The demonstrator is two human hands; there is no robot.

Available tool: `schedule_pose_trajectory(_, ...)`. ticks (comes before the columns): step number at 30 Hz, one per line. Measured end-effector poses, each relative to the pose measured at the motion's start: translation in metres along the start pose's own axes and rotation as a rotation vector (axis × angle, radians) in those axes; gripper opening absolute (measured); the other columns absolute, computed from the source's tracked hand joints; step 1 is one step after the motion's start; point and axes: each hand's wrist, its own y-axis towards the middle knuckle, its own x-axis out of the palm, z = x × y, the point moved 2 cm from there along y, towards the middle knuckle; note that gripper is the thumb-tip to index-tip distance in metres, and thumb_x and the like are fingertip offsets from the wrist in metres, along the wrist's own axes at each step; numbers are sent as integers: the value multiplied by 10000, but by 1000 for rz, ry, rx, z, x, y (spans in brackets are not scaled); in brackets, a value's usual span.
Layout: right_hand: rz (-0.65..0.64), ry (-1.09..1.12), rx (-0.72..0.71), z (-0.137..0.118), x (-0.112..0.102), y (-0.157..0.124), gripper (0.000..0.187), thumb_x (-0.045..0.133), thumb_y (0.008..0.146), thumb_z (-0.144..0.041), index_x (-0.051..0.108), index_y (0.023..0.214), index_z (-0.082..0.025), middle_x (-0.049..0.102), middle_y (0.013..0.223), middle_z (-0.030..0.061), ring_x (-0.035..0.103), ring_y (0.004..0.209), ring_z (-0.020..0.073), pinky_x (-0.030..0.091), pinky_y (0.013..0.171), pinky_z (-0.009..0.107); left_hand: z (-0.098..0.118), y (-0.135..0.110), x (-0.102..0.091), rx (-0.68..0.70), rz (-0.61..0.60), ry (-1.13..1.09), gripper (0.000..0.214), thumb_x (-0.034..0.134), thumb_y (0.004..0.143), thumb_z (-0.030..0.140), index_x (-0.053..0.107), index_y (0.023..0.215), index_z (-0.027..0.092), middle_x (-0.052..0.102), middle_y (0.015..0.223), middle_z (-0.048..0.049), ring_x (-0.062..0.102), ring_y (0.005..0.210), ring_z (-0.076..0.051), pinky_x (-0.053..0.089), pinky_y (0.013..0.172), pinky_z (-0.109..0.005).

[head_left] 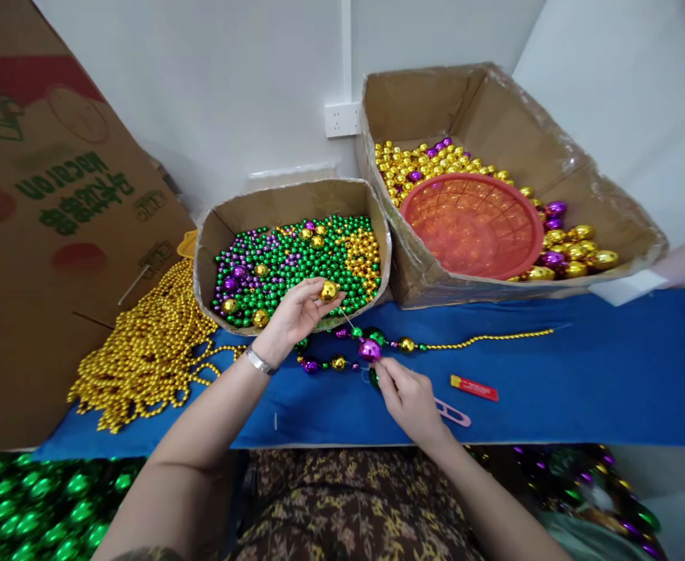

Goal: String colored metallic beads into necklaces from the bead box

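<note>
My left hand (298,312) pinches a gold bead (329,291) between thumb and fingers, just in front of a cardboard box (205,253) filled with green, purple and gold beads. A thin needle or wire runs from that bead down toward my right hand (407,396). My right hand is closed on a string of beads on the blue table (581,382), right below a purple bead (369,350) and a green one. The strung line (482,339) carries purple, gold and green beads and trails right as small gold beads.
A heap of gold bead strands (149,351) lies at left by a leaning cardboard sheet (38,234). A bigger box (628,226) at right holds large gold and purple beads and an orange basket (471,224). A red lighter (474,387) and pink clippers (454,414) lie nearby.
</note>
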Motion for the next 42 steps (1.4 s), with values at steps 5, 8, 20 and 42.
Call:
schedule_pose_trajectory(5, -24, -6, -16, -4, 0, -1, 276, 368, 1004, -254, 588, 852, -187, 641, 666, 13, 602, 581, 122, 386, 595, 222, -8, -12, 8, 28, 30, -58, 100, 686, 739, 149, 653, 832, 132, 700, 806, -45, 696, 894, -207, 506, 989, -449)
schedule_pose_trajectory(8, -34, -1, -25, -6, 0, -2, 272, 366, 1003, -248, 580, 847, -188, 639, 666, 11, 594, 575, 118, 381, 595, 220, -9, -15, 14, 48, 37, -57, 169, 698, 701, 132, 672, 866, 107, 689, 784, -51, 695, 868, -208, 502, 992, -441)
schedule_pose_trajectory(20, -34, -29, -18, -6, 1, -3, 280, 376, 996, -232, 567, 796, -189, 626, 642, 6, 584, 555, 113, 366, 581, 221, -16, -26, 19, 186, 75, -9, 288, 784, 623, 125, 607, 849, 156, 635, 804, 1, 668, 842, -171, 516, 907, -405)
schedule_pose_trajectory(42, 73, 99, 115, -6, -4, -3, 177, 471, 966, -270, 629, 946, -193, 634, 783, 39, 626, 718, 159, 486, 715, 267, -37, -41, 12, 482, 184, 264, 487, 844, 606, 179, 558, 999, 220, 514, 983, 1, 563, 916, -119, 480, 843, -250)
